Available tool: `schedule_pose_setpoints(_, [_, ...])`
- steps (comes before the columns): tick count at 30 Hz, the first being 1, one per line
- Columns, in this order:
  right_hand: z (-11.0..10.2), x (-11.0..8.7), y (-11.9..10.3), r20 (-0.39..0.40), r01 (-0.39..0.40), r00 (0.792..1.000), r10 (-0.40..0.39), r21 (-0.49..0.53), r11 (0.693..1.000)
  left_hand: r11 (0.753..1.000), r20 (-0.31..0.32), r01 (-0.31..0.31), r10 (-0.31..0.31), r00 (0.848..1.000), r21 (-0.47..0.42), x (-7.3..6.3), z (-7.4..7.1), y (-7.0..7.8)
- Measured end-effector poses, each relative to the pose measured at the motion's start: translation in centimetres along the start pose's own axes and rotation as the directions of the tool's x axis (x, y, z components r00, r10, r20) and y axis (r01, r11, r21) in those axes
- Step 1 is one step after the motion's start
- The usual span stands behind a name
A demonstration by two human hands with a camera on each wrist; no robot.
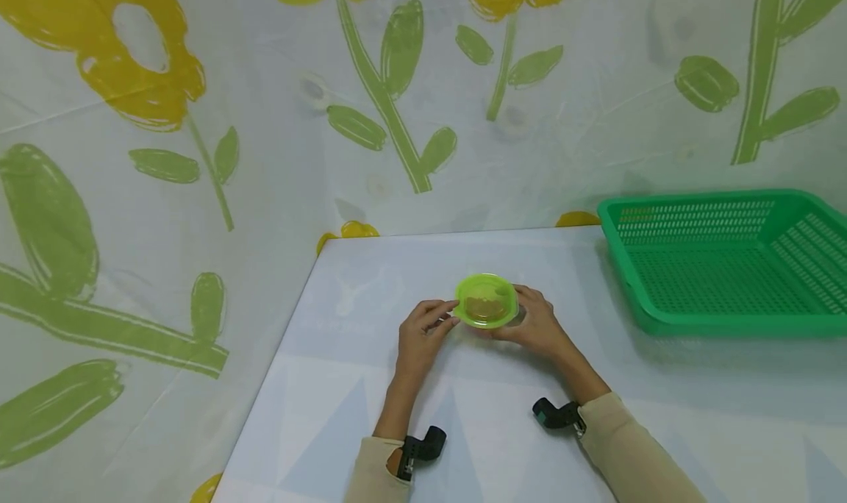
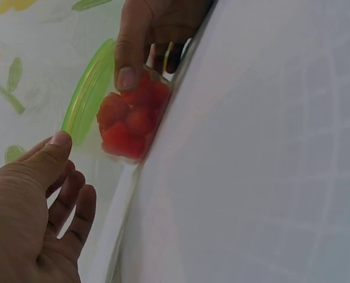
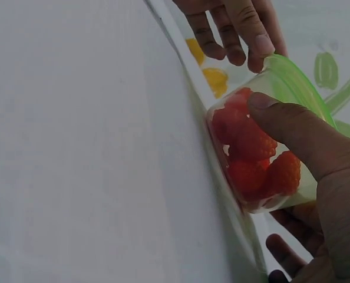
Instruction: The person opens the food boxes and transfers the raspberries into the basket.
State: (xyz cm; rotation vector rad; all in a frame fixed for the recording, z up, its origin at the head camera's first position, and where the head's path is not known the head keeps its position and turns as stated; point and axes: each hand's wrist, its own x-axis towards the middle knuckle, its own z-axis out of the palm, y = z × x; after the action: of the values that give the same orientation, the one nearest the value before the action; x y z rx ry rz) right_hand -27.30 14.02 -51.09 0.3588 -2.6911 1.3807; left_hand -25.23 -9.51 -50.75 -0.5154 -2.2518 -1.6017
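Observation:
A small clear plastic container [image 3: 269,200] with a bright green lid [image 1: 486,288] stands on the white table. Several red, bumpy pieces that look like berries [image 2: 134,121] show through its wall. My right hand [image 1: 539,326] grips the container from the right, thumb on the near side and fingers round the far side. At the lid's left edge, my left hand [image 1: 421,337] pinches the rim between thumb and forefinger, its other fingers loosely bent. The lid sits on the container; whether its edge is lifted at all I cannot tell.
A green plastic basket [image 1: 688,325] with slotted walls stands on the table at the right. Behind and to the left of the white table [image 1: 317,415] hangs a flower-printed cloth [image 1: 278,120]. Each wrist carries a small black camera [image 1: 423,448].

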Motion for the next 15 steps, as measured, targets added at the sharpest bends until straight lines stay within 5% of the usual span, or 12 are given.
schedule_pose_setpoints(6, [-0.12,0.01,-0.20,0.003,-0.007,1.000,0.007,0.007,1.000,1.000,-0.024,0.013,-0.014,1.000,-0.010,0.04,0.11,-0.14])
schedule_pose_setpoints(15, [-0.28,-0.03,-0.39,0.016,-0.009,1.000,0.009,-0.008,1.000,0.987,-0.037,-0.142,0.145,0.989,0.072,0.26,0.19,-0.42])
